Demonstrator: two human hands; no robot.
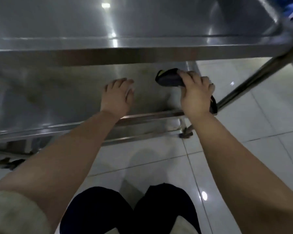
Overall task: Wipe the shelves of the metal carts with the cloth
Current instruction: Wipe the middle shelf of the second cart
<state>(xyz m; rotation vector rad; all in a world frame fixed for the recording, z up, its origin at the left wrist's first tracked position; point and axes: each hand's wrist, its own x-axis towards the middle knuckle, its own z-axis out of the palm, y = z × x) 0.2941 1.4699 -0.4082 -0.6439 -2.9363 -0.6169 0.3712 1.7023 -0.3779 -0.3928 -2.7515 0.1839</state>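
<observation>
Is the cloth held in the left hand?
No, the right hand grips the cloth, while the left hand is open and holds nothing, over the lower shelf.

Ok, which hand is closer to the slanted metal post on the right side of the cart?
Right. The right hand, gripping the dark cloth, is at the corner of the lower shelf, just left of the post; the left hand is further left, over the shelf's middle.
</observation>
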